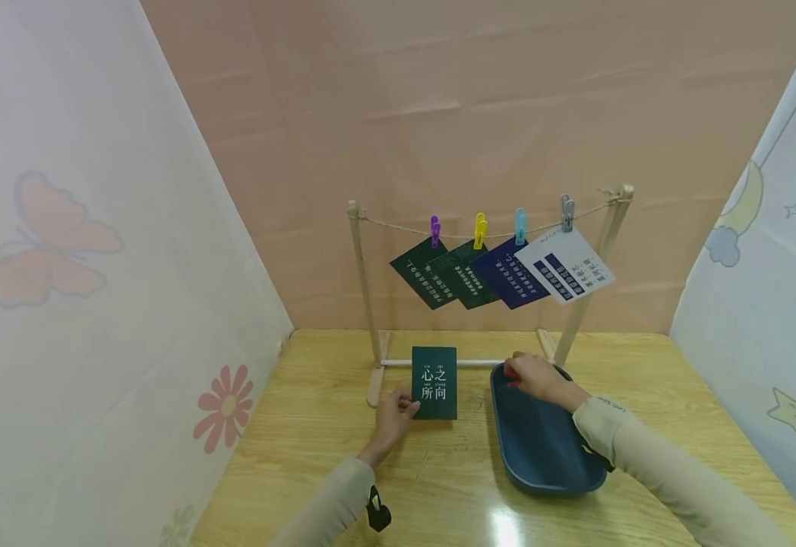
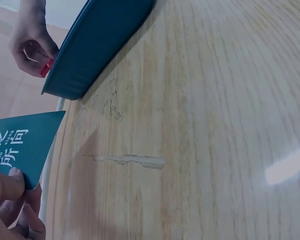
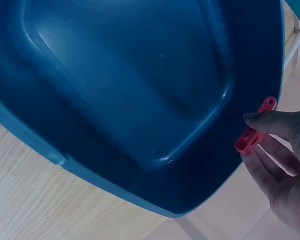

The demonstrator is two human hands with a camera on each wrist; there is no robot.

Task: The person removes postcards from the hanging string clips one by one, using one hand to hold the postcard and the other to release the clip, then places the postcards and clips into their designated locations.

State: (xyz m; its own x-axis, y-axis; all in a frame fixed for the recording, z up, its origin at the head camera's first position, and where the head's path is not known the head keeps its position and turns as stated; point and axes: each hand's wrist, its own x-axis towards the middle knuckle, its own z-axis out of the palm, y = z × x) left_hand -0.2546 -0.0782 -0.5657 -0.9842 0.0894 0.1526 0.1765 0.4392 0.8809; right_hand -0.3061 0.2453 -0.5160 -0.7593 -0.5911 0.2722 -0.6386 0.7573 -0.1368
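My left hand pinches a dark green card with white characters by its lower left corner, holding it up in front of the rack. In the left wrist view, thumb and fingers grip the edge of that card. My right hand is at the far end of a dark blue bin. Between its thumb and fingers it pinches a red clothespin, just over the bin's rim. The bin's floor shows bare in the right wrist view.
Behind stands a wooden rack with a twine line. From it hang two green cards, a navy card and a white card, under purple, yellow, light blue and grey clothespins. A white bar joins the rack's feet.
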